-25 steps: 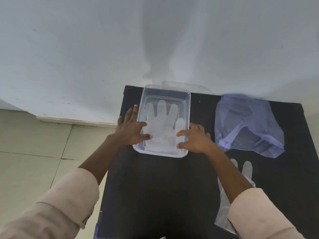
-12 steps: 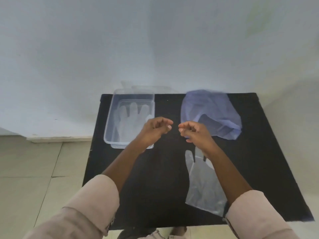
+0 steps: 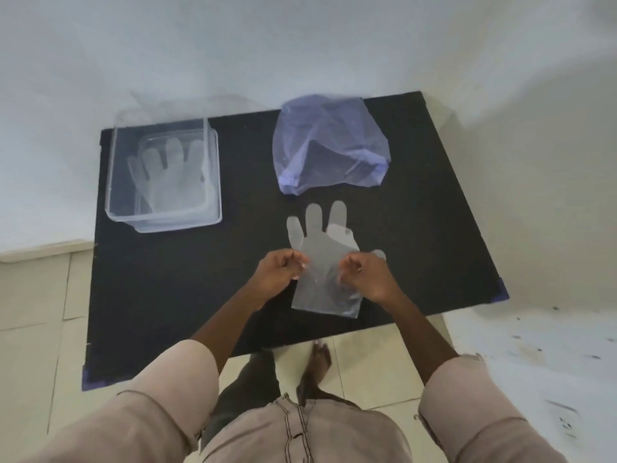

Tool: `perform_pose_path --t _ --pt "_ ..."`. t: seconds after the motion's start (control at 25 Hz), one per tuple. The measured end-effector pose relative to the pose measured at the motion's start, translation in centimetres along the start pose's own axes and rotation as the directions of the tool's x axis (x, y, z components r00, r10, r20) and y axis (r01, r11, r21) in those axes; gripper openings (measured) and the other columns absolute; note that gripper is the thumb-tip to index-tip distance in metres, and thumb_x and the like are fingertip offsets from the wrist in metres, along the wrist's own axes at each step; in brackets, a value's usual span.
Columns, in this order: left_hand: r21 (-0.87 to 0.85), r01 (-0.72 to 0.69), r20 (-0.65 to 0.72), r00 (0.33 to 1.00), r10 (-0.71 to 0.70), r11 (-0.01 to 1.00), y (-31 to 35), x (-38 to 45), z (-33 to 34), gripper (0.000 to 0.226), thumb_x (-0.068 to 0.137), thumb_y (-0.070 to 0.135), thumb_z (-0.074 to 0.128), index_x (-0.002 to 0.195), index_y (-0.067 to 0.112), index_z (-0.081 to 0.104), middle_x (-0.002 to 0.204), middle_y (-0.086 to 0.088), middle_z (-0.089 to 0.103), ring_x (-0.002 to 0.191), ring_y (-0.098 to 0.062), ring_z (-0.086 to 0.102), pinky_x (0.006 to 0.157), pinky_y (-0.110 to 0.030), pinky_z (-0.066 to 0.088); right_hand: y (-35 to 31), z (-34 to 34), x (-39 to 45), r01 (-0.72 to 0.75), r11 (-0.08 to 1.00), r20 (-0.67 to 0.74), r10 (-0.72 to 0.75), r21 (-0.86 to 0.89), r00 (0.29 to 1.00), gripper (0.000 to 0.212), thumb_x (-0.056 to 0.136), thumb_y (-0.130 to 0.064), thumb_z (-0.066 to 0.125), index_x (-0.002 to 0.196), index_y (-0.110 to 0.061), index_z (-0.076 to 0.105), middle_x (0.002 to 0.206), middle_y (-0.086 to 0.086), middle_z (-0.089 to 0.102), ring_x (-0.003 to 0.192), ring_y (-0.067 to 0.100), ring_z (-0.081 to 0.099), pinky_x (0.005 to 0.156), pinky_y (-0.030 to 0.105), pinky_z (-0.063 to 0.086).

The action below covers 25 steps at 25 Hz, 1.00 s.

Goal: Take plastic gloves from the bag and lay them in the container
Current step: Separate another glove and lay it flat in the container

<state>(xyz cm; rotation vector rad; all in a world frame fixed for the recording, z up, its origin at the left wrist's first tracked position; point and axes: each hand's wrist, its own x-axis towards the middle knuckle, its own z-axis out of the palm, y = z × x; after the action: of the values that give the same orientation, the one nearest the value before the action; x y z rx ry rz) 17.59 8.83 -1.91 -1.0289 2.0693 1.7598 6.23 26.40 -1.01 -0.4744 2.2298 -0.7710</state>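
A clear plastic container (image 3: pixel 113 195) stands at the table's back left with one clear plastic glove (image 3: pixel 170 182) lying flat inside it. A crumpled bluish plastic bag (image 3: pixel 329 145) sits at the back middle. In front of the bag a second clear glove (image 3: pixel 325 248) lies flat on the black tabletop, fingers pointing away from me. My left hand (image 3: pixel 280 270) pinches this glove's left edge and my right hand (image 3: pixel 365 275) pinches its right edge, both near the palm area.
The black table (image 3: pixel 187 282) is pushed against a white wall. Pale tiled floor lies to the left and in front. My foot (image 3: pixel 317 365) shows below the table's front edge. A speckled white surface is at the right.
Both hands left the container, crossed to the right in front of the bag, and now grip the loose glove at its two sides. The camera tilted further down.
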Motion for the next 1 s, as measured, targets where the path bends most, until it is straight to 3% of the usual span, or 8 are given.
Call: perform_pose_path --t 0.12,0.28,0.36,0.48,0.6,0.72,0.8,1.0 --pt "0.049 0.036 0.008 0.999 -0.037 0.998 -2.2 -1.0 1.1 0.015 0.094 0.011 0.058 0.095 0.016 0.072 0.096 -0.002 0.071 0.082 -0.014 0.064 0.062 -0.016 0.046 3.0 1.8 -1.8 -0.055 0.973 0.061 0.070 -0.222 0.996 0.017 0.075 -0.027 0.076 0.083 -0.022 0.062 0.085 0.000 0.067 0.078 0.017 0.064 0.075 0.033 0.054" --pt "0.108 0.057 0.001 0.998 -0.057 0.992 -3.7 -1.7 1.5 0.022 0.095 0.010 0.054 0.089 0.024 0.070 0.097 -0.001 0.071 0.088 -0.019 0.065 0.073 -0.024 0.050 4.0 3.9 -3.6 -0.185 0.926 -0.116 0.155 -0.330 0.981 0.040 0.082 -0.045 0.069 0.107 -0.019 0.052 0.098 0.000 0.066 0.090 0.023 0.067 0.074 0.035 0.053" --pt "0.118 0.059 0.001 0.998 -0.060 0.991 -4.1 -1.8 1.5 0.022 0.095 0.009 0.055 0.089 0.023 0.071 0.100 -0.004 0.072 0.093 -0.023 0.067 0.083 -0.032 0.055 3.8 4.6 -3.4 -0.261 0.931 -0.186 0.218 -0.254 0.958 0.046 0.082 -0.039 0.070 0.114 -0.015 0.048 0.105 0.005 0.065 0.097 0.028 0.067 0.076 0.038 0.054" --pt "0.209 0.013 -0.054 0.999 -0.001 0.978 -4.6 -2.4 1.8 0.018 0.093 0.006 0.058 0.093 0.017 0.072 0.099 -0.001 0.072 0.092 -0.019 0.068 0.091 -0.035 0.056 3.6 5.1 -2.7 -0.350 0.937 -0.195 0.345 0.013 0.918 0.030 0.081 -0.025 0.072 0.100 -0.014 0.052 0.100 0.007 0.065 0.089 0.026 0.066 0.074 0.038 0.054" --pt "0.314 -0.068 -0.112 0.988 0.108 0.947 -5.0 -3.4 2.3 0.014 0.090 0.008 0.062 0.096 0.017 0.070 0.100 0.000 0.069 0.091 -0.016 0.066 0.088 -0.033 0.056 3.5 5.2 -2.4 -0.411 0.834 -0.124 0.482 0.368 0.867 0.021 0.076 -0.012 0.072 0.085 -0.016 0.053 0.091 0.011 0.067 0.069 0.019 0.063 0.057 0.028 0.051" --pt "0.481 -0.174 -0.067 0.970 0.234 0.859 -5.5 -4.1 3.4 0.021 0.084 0.015 0.070 0.104 0.019 0.067 0.110 0.000 0.063 0.097 -0.016 0.060 0.086 -0.025 0.051 3.5 4.7 -2.3 -0.423 0.713 -0.075 0.551 0.559 0.831 0.021 0.074 -0.006 0.069 0.092 -0.009 0.059 0.087 0.015 0.067 0.057 0.016 0.057 0.048 0.026 0.044" --pt "0.502 -0.194 -0.073 0.961 0.265 0.843 -5.6 -4.3 4.1 0.025 0.083 0.016 0.071 0.107 0.018 0.066 0.115 0.000 0.061 0.102 -0.016 0.058 0.085 -0.019 0.045 3.8 4.2 -2.5 -0.426 0.762 -0.132 0.546 0.487 0.827 0.022 0.078 -0.014 0.070 0.096 -0.008 0.059 0.093 0.014 0.067 0.064 0.017 0.058 0.051 0.025 0.044" --pt "0.422 -0.107 -0.126 0.977 0.175 0.900 -5.8 -4.0 4.2 0.024 0.086 0.012 0.067 0.110 0.018 0.064 0.118 -0.001 0.054 0.100 -0.015 0.054 0.084 -0.018 0.044 4.2 5.3 -3.1 -0.404 0.913 -0.281 0.374 -0.058 0.884 0.059 0.078 -0.038 0.074 0.118 -0.013 0.038 0.108 0.009 0.060 0.096 0.031 0.065 0.070 0.038 0.049"
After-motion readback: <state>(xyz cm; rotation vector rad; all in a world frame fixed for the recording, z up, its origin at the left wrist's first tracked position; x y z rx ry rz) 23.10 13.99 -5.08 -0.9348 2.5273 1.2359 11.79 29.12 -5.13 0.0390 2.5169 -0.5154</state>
